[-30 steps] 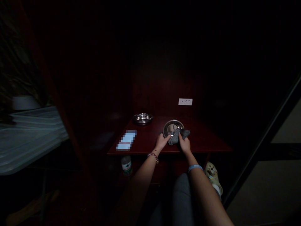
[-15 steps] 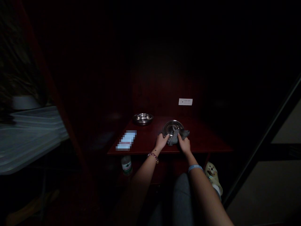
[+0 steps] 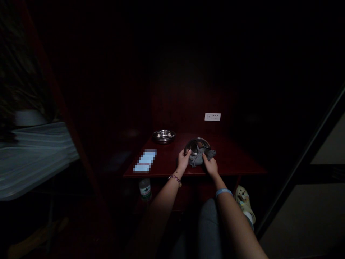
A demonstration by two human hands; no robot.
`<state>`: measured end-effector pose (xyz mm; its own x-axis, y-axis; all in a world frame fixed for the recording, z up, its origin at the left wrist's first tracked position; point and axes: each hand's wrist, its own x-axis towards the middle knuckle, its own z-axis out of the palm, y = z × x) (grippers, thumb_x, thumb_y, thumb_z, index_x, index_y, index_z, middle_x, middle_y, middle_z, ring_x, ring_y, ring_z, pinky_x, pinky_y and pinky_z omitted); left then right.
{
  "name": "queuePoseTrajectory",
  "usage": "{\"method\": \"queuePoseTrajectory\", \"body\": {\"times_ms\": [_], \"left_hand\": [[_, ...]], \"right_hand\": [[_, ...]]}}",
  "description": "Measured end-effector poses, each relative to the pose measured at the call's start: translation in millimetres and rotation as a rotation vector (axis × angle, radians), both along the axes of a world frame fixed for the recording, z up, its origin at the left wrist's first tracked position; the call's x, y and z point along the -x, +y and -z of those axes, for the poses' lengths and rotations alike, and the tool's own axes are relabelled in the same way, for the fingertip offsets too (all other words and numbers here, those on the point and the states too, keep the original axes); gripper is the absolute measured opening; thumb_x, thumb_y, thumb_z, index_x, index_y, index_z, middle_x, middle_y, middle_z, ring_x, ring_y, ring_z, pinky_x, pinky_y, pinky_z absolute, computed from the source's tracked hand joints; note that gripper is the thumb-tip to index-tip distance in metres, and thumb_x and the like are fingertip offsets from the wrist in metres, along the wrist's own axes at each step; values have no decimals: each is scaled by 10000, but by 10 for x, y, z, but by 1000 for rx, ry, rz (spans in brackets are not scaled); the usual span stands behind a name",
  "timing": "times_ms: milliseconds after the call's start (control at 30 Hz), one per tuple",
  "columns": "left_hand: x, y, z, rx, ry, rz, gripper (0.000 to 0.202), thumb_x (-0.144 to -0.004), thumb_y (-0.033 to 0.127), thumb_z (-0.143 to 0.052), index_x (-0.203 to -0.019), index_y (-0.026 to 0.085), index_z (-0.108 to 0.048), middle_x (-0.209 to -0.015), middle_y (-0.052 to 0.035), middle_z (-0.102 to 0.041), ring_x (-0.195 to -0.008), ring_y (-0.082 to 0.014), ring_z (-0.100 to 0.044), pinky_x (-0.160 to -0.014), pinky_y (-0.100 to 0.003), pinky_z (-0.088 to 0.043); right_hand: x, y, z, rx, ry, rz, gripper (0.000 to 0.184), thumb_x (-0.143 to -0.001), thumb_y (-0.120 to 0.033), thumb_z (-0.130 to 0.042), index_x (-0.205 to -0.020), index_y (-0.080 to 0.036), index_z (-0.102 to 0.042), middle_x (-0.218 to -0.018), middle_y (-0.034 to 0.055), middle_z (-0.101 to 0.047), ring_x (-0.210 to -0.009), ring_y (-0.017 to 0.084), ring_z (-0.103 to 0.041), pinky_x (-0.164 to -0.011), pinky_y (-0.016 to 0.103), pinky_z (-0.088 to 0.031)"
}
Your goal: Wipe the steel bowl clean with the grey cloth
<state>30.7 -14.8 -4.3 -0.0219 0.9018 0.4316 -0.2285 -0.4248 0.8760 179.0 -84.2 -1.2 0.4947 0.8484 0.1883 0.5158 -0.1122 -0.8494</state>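
Steel dish (image 3: 192, 145), tilted, by the middle of the dark red surface's (image 3: 234, 163) front edge. One hand, the left (image 3: 183, 161), grips its rim; the right hand (image 3: 211, 165) presses a bunched grey cloth (image 3: 198, 159) against it. Another dish (image 3: 164, 135) sits at the back left corner.

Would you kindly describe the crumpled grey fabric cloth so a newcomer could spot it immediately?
Start at the dark red, wood-like tabletop, then find the round, shiny metal dish in the left hand. The crumpled grey fabric cloth, pinched by the right hand, covers the dish's near right part. Its dull folds set it apart from the gleaming dish.
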Motion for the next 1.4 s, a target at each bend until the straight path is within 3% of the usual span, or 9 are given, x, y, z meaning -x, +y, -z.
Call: {"method": "queuePoseTrajectory", "body": {"times_ms": [533,1000,1233,1400], "left_hand": [[15,10,56,21,63,-20,204,-766,345,-671,-783,142,-672,-777,-55,-703,-711,-158,-612,-682,-259,-457],[11,-14,34,40,93,-7,243,-778,371,-670,-853,140,-682,-845,-67,-735,-769,-172,-665,-749,-279,-503],[-6,5,55,20,194,24,251,-769,305,-709,-963,147,-716,-994,-114,-759,-913,-211,-708,-855,-326,-526],[-9,-38,4,-27,297,87,172,-780,255,-692,-916,159,-738,-968,-105,-766,-903,-205,-715,-867,-318,-525]], "right_hand": [[-3,-9,-14,15,17,12,588,-899,-616,-500,-1191,-152,-711,-1135,169,-725,-1140,302,-663,-950,358,-500],[-11,-18,0,-50,36,-9,590,-915,-606,-475,-1190,-138,-707,-1144,162,-725,-1142,271,-665,-953,325,-500],[-31,18,43,-78,91,-28,575,-904,-610,-495,-1147,-143,-724,-1092,152,-744,-1104,266,-684,-944,331,-510],[-41,34,58,-105,119,-27,592,-901,-616,-497,-1168,-134,-713,-1102,151,-743,-1104,261,-684,-947,327,-512]]}}
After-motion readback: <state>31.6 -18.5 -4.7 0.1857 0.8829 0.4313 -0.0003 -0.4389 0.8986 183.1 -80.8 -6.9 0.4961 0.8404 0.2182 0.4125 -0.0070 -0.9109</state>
